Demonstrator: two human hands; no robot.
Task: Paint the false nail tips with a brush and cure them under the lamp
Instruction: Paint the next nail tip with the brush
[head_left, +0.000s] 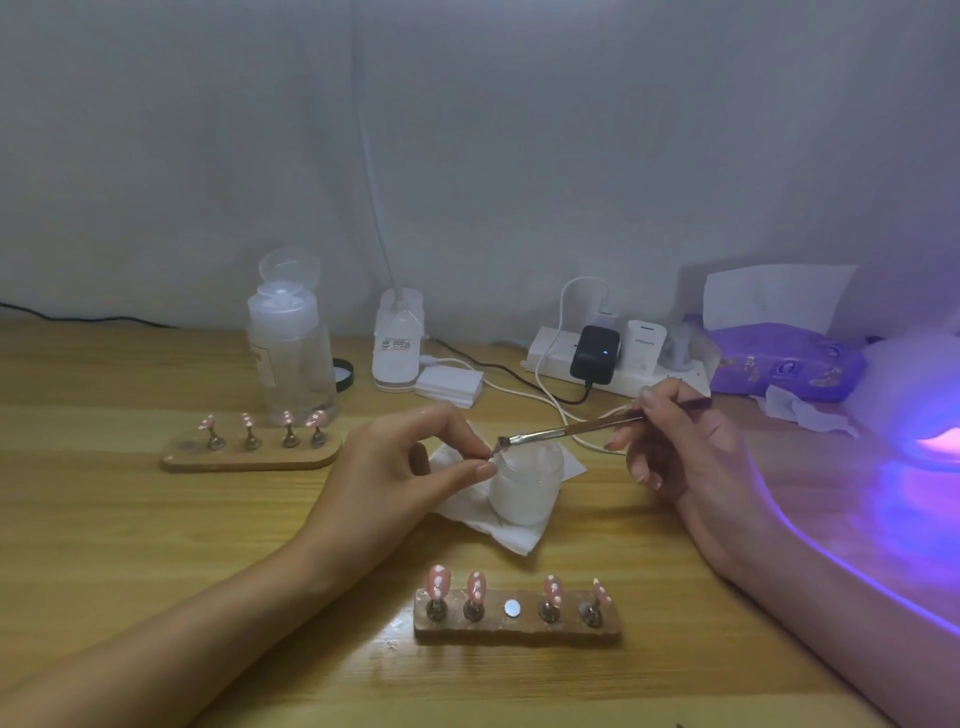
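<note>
My right hand (675, 441) pinches a thin brush (566, 430) whose dark tip sits at the rim of a small frosted jar (527, 483). My left hand (410, 462) pinches something small at the jar's left rim, right by the brush tip; what it is I cannot tell. The jar stands on a white tissue (493, 525). A near wooden holder (517, 621) carries several pink nail tips with white dots and one bare magnet spot in the middle. A far wooden holder (249, 452) carries more pink tips. The curing lamp (930, 410) glows purple at the right edge.
A clear pump bottle (291, 353) with its lid flipped up stands behind the far holder. At the back lie a white power strip (618, 364) with chargers and cables, a white lamp base (397, 343) and a purple tissue pack (784, 358). The wooden table (156, 545) carries everything.
</note>
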